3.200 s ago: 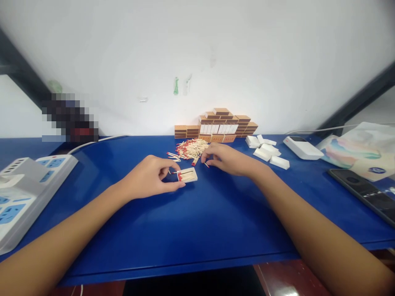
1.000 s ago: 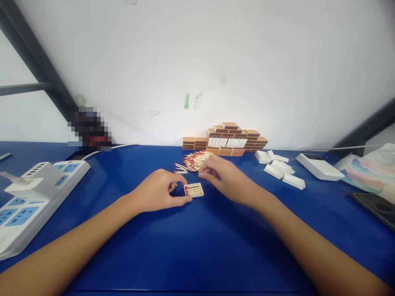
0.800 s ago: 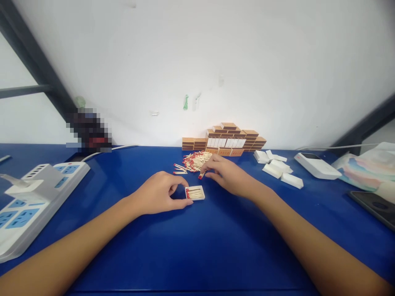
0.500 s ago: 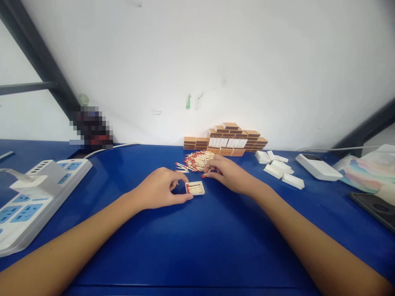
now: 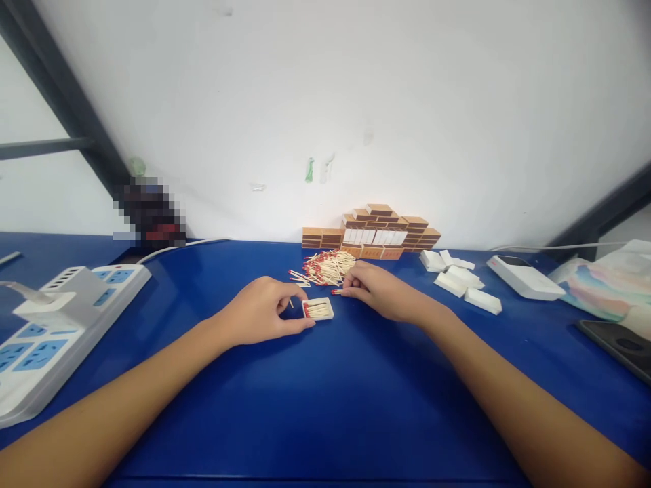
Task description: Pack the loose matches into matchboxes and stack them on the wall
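My left hand (image 5: 264, 308) grips the left end of a small white matchbox tray (image 5: 331, 310) between thumb and fingers. Red-headed matches (image 5: 318, 310) lie side by side in the tray, heads toward my left hand. Just right of the tray, my right hand (image 5: 373, 288) pinches a few matches (image 5: 337, 292), their red heads pointing left. Behind both hands a loose heap of matches (image 5: 328, 266) is spread on the blue table (image 5: 305, 407); my right fingers are close to its near right edge.
Stacked matchboxes (image 5: 373, 252) stand against the wall behind the heap. To the right are several white trays (image 5: 460, 278), a white device (image 5: 526, 278), a plastic bag (image 5: 600, 281) and a dark phone (image 5: 620, 346). A power strip (image 5: 114, 298) with a plugged-in adapter lies left.
The matches in my right hand have turned from slanting downward to lying nearly level. The tray and my left hand have shifted very slightly left in view.
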